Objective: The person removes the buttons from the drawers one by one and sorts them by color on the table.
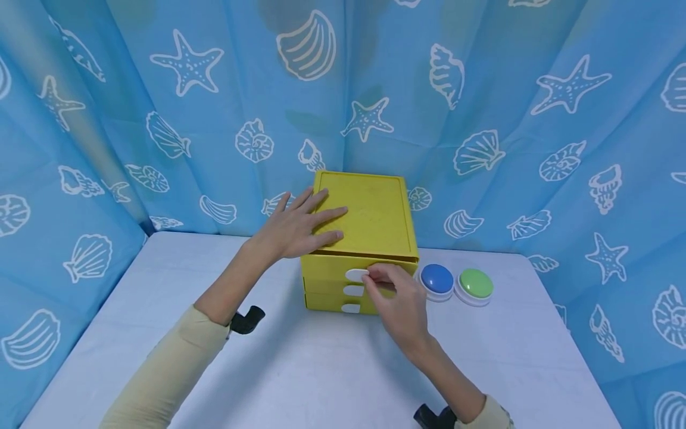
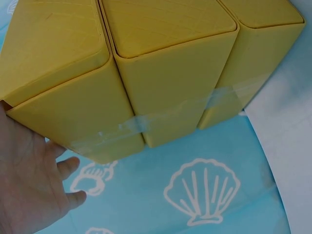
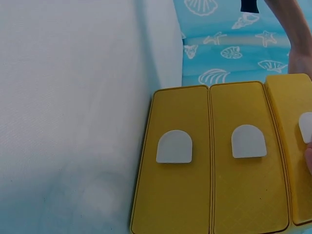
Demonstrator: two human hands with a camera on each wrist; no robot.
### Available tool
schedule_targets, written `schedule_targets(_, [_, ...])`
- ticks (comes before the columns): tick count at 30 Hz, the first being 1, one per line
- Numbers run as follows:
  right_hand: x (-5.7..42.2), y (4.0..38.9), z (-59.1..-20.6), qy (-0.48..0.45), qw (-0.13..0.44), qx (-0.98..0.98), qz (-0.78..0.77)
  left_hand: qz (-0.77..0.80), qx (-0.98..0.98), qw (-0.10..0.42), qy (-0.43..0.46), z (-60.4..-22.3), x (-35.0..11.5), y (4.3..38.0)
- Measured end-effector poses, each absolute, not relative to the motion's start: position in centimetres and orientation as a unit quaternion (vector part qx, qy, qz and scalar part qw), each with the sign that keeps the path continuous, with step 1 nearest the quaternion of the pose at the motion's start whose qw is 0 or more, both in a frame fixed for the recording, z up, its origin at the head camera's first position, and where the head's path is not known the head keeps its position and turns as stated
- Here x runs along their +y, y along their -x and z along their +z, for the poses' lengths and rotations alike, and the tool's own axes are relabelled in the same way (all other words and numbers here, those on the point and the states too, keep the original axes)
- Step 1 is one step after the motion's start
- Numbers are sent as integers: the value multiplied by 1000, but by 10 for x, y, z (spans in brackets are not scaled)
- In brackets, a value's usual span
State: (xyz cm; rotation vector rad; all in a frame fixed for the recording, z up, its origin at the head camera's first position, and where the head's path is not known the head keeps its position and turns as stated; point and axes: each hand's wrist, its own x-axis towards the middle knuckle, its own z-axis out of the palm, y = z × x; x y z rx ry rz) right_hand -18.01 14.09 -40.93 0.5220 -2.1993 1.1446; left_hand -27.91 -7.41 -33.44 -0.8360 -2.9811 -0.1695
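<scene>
A yellow three-drawer box (image 1: 370, 208) stands at the back of the table, with a white tab handle on each drawer front. My left hand (image 1: 292, 229) rests on the left side of its top with fingers spread and straight. With thumb and fingers, my right hand (image 1: 399, 304) pinches the white handle (image 1: 355, 274) of the top drawer. That drawer (image 3: 287, 102) sticks out slightly past the two below, as the right wrist view shows. The middle handle (image 3: 248, 141) and bottom handle (image 3: 174, 146) are untouched, their drawers flush with each other.
Right of the box sit a blue push button (image 1: 436, 277) and a green push button (image 1: 476, 282) on white bases. A white cloth covers the table (image 1: 300, 369). Behind it hangs a blue curtain (image 1: 498, 208) with shells and starfish. Clear tape (image 2: 141, 124) runs along the box's side.
</scene>
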Motion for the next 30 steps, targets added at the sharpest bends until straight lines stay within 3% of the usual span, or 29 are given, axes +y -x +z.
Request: schedule_targets(30, [143,194,-414,-202,309,-818,442,-54,-962,10,268,-331,-74,278])
